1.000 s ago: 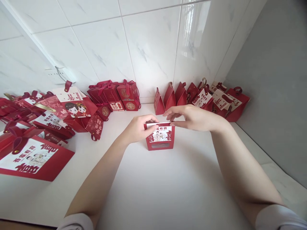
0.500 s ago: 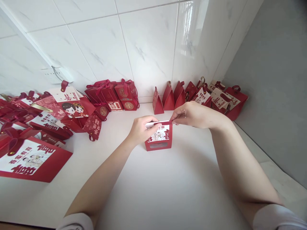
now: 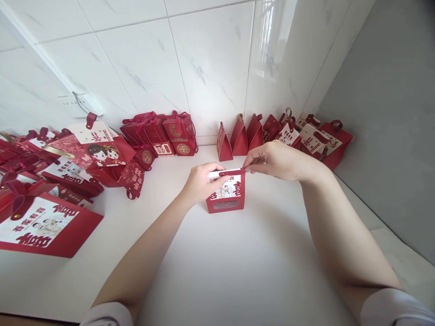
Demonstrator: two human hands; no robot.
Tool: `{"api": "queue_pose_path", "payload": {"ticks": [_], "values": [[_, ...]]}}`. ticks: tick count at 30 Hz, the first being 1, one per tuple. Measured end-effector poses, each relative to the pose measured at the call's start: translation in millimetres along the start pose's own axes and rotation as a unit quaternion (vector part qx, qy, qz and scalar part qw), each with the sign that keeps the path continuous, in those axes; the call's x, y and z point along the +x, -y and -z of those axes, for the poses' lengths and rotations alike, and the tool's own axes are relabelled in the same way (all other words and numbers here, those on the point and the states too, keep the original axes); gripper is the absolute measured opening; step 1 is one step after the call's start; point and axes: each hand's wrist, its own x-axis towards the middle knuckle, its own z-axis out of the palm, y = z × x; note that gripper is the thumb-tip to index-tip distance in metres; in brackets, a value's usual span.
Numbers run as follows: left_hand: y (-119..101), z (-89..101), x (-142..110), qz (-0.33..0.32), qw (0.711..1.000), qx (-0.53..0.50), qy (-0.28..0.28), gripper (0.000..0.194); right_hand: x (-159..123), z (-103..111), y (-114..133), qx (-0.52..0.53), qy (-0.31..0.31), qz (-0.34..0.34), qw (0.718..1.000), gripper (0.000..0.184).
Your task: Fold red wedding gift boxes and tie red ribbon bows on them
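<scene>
A small red and white gift box (image 3: 225, 204) stands upright on the white table, with a clear window low on its front and a printed couple above. My left hand (image 3: 207, 183) grips its top edge, thumb in front and fingers behind. My right hand (image 3: 263, 162) pinches at the right end of the top, where a dark red ribbon strap (image 3: 231, 172) lies along the edge. The fingertips hide exactly what part of the strap or box corner the right hand holds.
Several red gift boxes (image 3: 115, 156) crowd the left side, with a larger one (image 3: 81, 231) near front left. More red boxes (image 3: 239, 138) line the tiled wall at right of centre. A grey panel (image 3: 384, 113) bounds the right. A wall socket (image 3: 79, 106) is at back left.
Both hands stay at the top of the box. The strap now shows more plainly along the top edge, and my right fingers sit slightly further right. The view has shifted a little.
</scene>
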Motion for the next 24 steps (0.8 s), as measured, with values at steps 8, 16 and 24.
{"api": "queue_pose_path", "payload": {"ticks": [8,16,24], "values": [[1,-0.9,0,-0.015,1.000,0.008,-0.006,0.026,3,-2,2,0.023,0.017,-0.028,0.999,0.015],[0,-0.9,0,-0.018,1.000,0.006,0.002,0.020,3,-1,3,0.032,0.032,-0.024,0.999,0.014],[12,-0.6,4,-0.176,0.978,0.087,-0.072,0.020,3,-3,0,0.052,0.005,0.038,0.998,0.019]]}}
